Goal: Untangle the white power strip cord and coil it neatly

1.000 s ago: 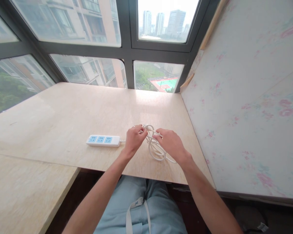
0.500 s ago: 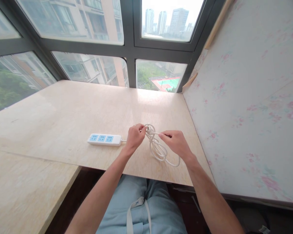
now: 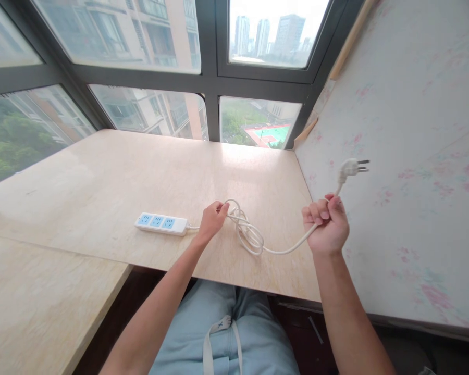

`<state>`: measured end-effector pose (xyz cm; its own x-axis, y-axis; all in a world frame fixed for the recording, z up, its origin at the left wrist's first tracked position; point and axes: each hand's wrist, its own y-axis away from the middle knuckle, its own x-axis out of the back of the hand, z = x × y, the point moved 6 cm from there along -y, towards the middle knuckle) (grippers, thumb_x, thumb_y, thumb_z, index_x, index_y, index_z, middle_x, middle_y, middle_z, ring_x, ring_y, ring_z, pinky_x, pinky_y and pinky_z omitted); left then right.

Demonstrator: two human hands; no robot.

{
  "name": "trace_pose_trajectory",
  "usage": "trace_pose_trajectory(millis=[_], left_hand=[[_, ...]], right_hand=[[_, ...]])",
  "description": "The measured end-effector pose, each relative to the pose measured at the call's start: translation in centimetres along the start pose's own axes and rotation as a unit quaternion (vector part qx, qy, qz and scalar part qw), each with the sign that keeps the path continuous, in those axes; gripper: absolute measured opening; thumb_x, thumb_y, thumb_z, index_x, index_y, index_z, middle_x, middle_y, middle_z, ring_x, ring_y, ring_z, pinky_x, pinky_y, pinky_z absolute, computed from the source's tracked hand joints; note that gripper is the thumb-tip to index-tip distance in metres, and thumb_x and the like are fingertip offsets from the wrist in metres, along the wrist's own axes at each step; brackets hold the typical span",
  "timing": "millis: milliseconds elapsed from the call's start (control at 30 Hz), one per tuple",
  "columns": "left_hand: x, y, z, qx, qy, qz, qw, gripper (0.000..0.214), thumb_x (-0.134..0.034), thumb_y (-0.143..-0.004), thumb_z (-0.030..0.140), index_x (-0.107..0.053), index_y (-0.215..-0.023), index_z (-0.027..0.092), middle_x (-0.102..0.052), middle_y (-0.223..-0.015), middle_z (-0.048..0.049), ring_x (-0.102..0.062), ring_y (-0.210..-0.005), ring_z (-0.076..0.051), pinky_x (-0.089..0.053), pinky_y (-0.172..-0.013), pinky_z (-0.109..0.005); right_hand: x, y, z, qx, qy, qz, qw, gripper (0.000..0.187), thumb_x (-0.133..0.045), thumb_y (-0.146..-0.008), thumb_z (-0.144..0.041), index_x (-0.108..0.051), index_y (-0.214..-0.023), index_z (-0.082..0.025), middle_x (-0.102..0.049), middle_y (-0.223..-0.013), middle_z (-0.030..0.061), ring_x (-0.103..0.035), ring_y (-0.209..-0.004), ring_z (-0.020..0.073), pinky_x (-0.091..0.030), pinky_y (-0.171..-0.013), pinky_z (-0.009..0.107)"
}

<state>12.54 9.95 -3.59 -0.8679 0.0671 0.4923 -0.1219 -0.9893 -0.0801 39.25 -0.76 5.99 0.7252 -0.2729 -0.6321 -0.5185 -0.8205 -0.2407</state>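
A white power strip (image 3: pixel 162 224) with blue sockets lies on the stone counter, left of my hands. Its white cord (image 3: pixel 252 237) is loosely coiled on the counter between my hands. My left hand (image 3: pixel 213 221) pinches the coil at its left side, close to where the cord leaves the strip. Raised on the right, beside the wall, my right hand (image 3: pixel 326 224) is closed around the cord just below the plug. The white plug (image 3: pixel 349 167) sticks up above that fist, its metal prongs pointing right. From the right fist the cord sags back to the coil.
The pale stone counter (image 3: pixel 148 172) reaches back to dark-framed windows (image 3: pixel 213 86). A wall with flowered paper (image 3: pixel 406 208) bounds the right side. At the near left the counter has another section (image 3: pixel 42 297), with a dark gap beside my legs.
My right hand has moved right and up, drawing the plug end out of the coil. The power strip has shifted slightly left in view. My left hand stays at the coil.
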Motion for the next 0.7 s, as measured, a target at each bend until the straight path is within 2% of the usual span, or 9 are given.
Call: trace_pose_trajectory(millis=[100,233,333,433,533,700], left_hand=[[0.0,0.3,0.1,-0.018,-0.041,-0.044,0.998,0.04,-0.046,-0.088,0.054,-0.059,-0.076,0.018,-0.067,-0.078,-0.0048,-0.064,-0.08,-0.02,-0.047,-0.074,-0.03],[0.4,1.0,-0.1,-0.008,-0.091,-0.093,0.991,0.046,-0.055,-0.081,0.062,-0.062,-0.087,0.017,-0.068,-0.091,-0.0088,-0.064,-0.086,-0.023,-0.047,-0.073,-0.031],[0.7,1.5,-0.2,-0.03,-0.102,-0.138,0.985,0.047,-0.057,-0.081,0.062,-0.065,-0.095,0.017,-0.065,-0.08,-0.0051,-0.061,-0.075,-0.02,-0.044,-0.066,-0.029],[1.2,1.5,-0.6,-0.072,-0.103,-0.192,0.973,0.044,-0.058,-0.081,0.053,-0.065,-0.104,0.016,-0.057,-0.066,0.0013,-0.054,-0.063,-0.016,-0.04,-0.061,-0.027],[2.8,0.7,-1.9,-0.083,-0.109,-0.191,0.972,0.047,-0.057,-0.082,0.046,-0.061,-0.117,0.014,-0.052,-0.063,0.0036,-0.05,-0.06,-0.014,-0.039,-0.061,-0.027],[7.0,-0.7,-4.4,-0.092,-0.127,-0.152,0.976,0.044,-0.054,-0.083,0.042,-0.063,-0.115,0.014,-0.054,-0.065,0.0023,-0.05,-0.06,-0.014,-0.041,-0.062,-0.027]], right_hand=[[1.7,-1.6,-0.8,0.001,-0.001,0.022,1.0,0.021,-0.075,-0.077,-0.035,-0.058,-0.078,-0.022,-0.036,-0.053,-0.0095,-0.033,-0.044,0.0051,-0.035,-0.047,0.019],[3.4,-3.4,0.1,-0.041,0.054,0.026,0.997,0.024,-0.076,-0.075,-0.037,-0.058,-0.076,-0.02,-0.046,-0.058,-0.0064,-0.045,-0.05,0.0065,-0.04,-0.05,0.02],[4.1,-4.8,1.4,-0.077,0.067,0.023,0.995,0.025,-0.078,-0.072,-0.035,-0.059,-0.076,-0.019,-0.051,-0.061,-0.005,-0.048,-0.053,0.0063,-0.042,-0.05,0.019],[4.5,-7.1,2.2,-0.097,0.096,0.002,0.991,0.021,-0.075,-0.073,-0.032,-0.059,-0.077,-0.019,-0.047,-0.057,-0.0068,-0.039,-0.045,0.0046,-0.035,-0.042,0.017],[5.0,-10.2,2.4,-0.082,0.162,-0.002,0.983,0.016,-0.07,-0.076,-0.029,-0.058,-0.077,-0.019,-0.041,-0.051,-0.0088,-0.027,-0.038,0.003,-0.026,-0.036,0.015],[6.1,-14.6,2.7,-0.038,0.291,0.028,0.956,0.015,-0.065,-0.076,-0.031,-0.056,-0.076,-0.019,-0.04,-0.048,-0.0092,-0.026,-0.035,0.0037,-0.02,-0.033,0.016]])
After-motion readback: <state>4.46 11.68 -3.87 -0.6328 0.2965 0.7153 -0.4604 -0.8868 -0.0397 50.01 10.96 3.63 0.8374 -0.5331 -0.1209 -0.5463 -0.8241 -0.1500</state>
